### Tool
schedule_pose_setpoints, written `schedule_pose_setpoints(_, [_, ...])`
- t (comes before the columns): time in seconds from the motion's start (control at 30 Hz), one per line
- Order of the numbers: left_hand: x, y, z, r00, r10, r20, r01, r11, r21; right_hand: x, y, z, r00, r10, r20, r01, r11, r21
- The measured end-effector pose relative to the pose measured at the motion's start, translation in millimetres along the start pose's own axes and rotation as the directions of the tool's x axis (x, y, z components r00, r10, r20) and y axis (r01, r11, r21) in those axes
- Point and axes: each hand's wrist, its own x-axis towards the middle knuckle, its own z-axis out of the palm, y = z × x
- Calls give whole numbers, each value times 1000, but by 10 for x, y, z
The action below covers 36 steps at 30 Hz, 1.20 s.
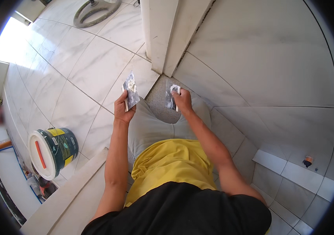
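Note:
My left hand [124,109] is closed around a putty knife [131,88], its flat metal blade pointing up and away from me. White paste is smeared over that blade. Closed on a second putty knife [169,101] is my right hand [183,100], a short way to the right. More white paste clings to the top of this one and near my fingers. Both tools are held apart, above my knees. Beneath the right one lies a speckled grey floor strip [159,94] at the foot of the door frame [162,43].
On the left, a dark green bucket [67,145] with a white lid stands on marble-look floor tiles [84,74]. Large tiles cover the wall [261,51] on my right, with a tiled ledge [292,172] below. A round grey base [96,19] stands far off.

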Motion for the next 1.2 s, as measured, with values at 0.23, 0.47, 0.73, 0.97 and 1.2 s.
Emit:
schedule_pose_setpoints(0.23, [295, -150, -538, 985, -158, 75, 155, 987, 36, 838, 990, 208, 819, 568, 78, -401, 470, 786])
schedule_pose_setpoints(0.47, [430, -34, -622, 978, -207, 14, 208, 975, -74, 1222, 1188, 380, 750, 651, 119, -478, 408, 778])
schedule_pose_setpoints(0.73, [434, -52, -548, 974, -223, -31, 222, 974, -39, 1381, 1257, 446, 783, 616, 83, -439, 454, 775])
schedule_pose_setpoints(0.97, [423, -35, -601, 974, -228, 8, 228, 973, -35, 1395, 1295, 559, 812, 583, -29, -378, 563, 735])
schedule_pose_setpoints(1.2, [458, -49, -625, 957, -265, 118, 275, 957, -86, 1442, 1279, 462, 811, 585, 14, -416, 558, 718])
